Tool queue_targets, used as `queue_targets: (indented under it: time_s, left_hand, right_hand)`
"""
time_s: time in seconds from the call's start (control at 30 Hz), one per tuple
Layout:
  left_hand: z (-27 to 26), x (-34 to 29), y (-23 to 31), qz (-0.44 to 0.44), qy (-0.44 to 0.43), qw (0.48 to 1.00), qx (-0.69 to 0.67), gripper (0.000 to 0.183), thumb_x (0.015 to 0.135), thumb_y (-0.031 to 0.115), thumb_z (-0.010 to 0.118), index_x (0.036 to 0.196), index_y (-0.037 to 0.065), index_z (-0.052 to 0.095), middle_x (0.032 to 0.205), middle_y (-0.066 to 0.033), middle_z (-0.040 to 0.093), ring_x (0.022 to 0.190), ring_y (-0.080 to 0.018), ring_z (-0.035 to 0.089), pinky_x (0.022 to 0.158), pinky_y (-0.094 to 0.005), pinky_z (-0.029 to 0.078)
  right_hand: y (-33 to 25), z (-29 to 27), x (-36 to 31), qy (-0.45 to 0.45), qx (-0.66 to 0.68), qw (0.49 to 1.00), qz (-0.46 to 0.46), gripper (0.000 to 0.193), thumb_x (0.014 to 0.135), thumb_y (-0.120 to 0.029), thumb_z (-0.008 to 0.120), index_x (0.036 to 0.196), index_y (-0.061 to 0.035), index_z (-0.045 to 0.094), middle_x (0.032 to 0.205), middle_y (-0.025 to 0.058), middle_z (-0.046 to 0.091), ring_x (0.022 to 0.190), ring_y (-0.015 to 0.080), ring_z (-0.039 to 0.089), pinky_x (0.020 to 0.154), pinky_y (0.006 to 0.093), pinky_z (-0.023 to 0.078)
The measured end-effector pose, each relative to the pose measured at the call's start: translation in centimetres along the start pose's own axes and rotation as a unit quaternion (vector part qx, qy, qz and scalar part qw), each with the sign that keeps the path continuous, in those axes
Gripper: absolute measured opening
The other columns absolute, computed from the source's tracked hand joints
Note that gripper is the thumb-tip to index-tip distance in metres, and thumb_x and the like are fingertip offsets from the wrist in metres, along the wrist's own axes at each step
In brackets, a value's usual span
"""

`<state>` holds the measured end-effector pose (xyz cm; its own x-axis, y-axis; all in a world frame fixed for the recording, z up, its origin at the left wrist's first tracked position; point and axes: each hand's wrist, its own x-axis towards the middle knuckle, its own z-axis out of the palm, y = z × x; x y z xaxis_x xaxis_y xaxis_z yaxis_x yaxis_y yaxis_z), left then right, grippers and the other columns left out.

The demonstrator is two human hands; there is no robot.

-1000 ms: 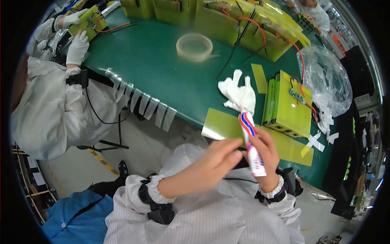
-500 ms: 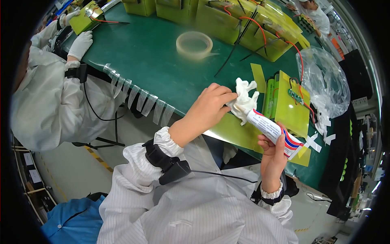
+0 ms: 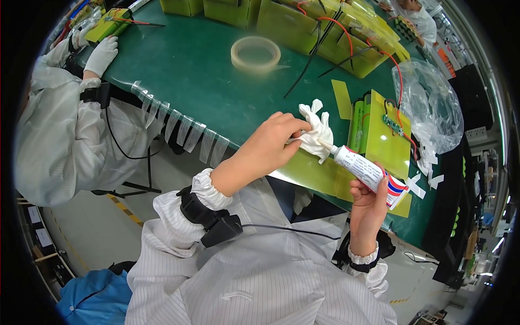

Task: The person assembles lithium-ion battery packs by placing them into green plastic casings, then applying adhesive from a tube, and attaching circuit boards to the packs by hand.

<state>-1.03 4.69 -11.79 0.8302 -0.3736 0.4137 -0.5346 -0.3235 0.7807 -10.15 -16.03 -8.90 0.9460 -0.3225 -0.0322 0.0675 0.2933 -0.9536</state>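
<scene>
My left hand (image 3: 269, 142) pinches the edge of a crumpled white glove (image 3: 317, 130) between thumb and fingers. My right hand (image 3: 370, 203) grips a white tube (image 3: 363, 169) with red and blue stripes, tilted so its narrow nozzle points up and left. The nozzle tip meets the glove in this view; whether it presses on the cloth I cannot tell. Just beyond the tube stands a battery pack (image 3: 383, 135) of green cells with yellow-green boards, a small circuit board and red and black wires.
A clear tape roll (image 3: 255, 55) lies on the green table (image 3: 200, 70). Tape strips (image 3: 184, 130) hang off its near edge. Larger yellow-green packs (image 3: 303, 30) line the back. A plastic bag (image 3: 428, 103) sits right. At left, a co-worker's gloved hand (image 3: 102, 57) rests near another pack (image 3: 108, 26).
My left hand has drawn slightly left with the glove, and more of the tube's nozzle shows. At far left, the co-worker's pack has been tipped lower.
</scene>
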Motion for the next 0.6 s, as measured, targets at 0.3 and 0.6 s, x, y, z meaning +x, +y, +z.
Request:
queue_targets:
  time_s: [0.3,0.6]
  left_hand:
    - [0.1,0.4,0.6,0.029,-0.039,0.999,-0.024,0.028,0.069,-0.002,0.059,0.097,0.004,0.059,0.077,-0.0065,0.05,0.069,-0.0209,0.05,0.062,-0.0297,0.043]
    - [-0.3,1.3,1.8,0.184,0.005,0.982,0.045,0.018,0.064,0.001,0.064,0.082,0.003,0.061,0.074,-0.0059,0.05,0.07,-0.0211,0.052,0.061,-0.0302,0.045]
  right_hand:
    - [-0.9,0.6,-0.4,0.012,-0.022,1.0,-0.008,0.045,0.093,-0.032,0.039,0.118,0.0045,0.041,0.1,0.0156,0.058,0.069,0.0154,0.06,0.06,0.023,0.051]
    - [-3.0,0.4,0.1,-0.016,-0.012,1.0,0.001,0.048,0.092,-0.036,0.037,0.117,0.0042,0.041,0.092,0.0153,0.059,0.064,0.0148,0.059,0.054,0.0231,0.05]
